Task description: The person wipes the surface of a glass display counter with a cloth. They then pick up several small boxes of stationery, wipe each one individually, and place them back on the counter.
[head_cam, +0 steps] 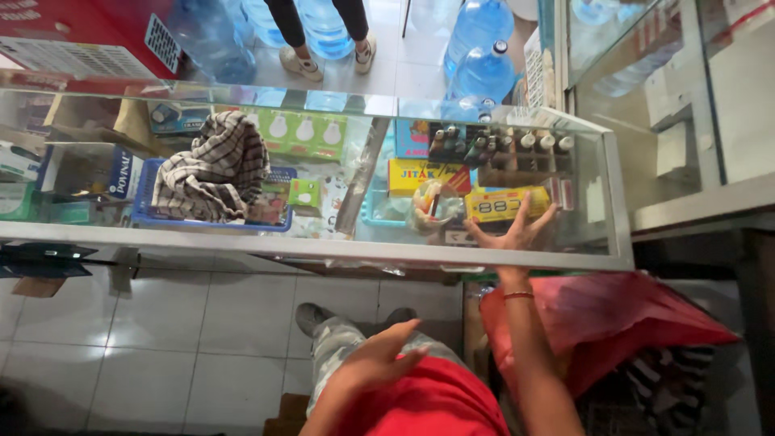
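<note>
My right hand reaches into the glass display case from behind, fingers spread and touching a yellow box on the shelf. Beside it lie a small bag of mixed items and a second yellow box. My left hand hangs open and empty over my lap, above my red shirt and camouflage trousers. Rows of small bottles stand behind the yellow boxes.
A checked cloth lies on the counter glass at the left, over a blue tray. A red plastic bag sits at my right. Large blue water jugs and another person's legs stand beyond the counter.
</note>
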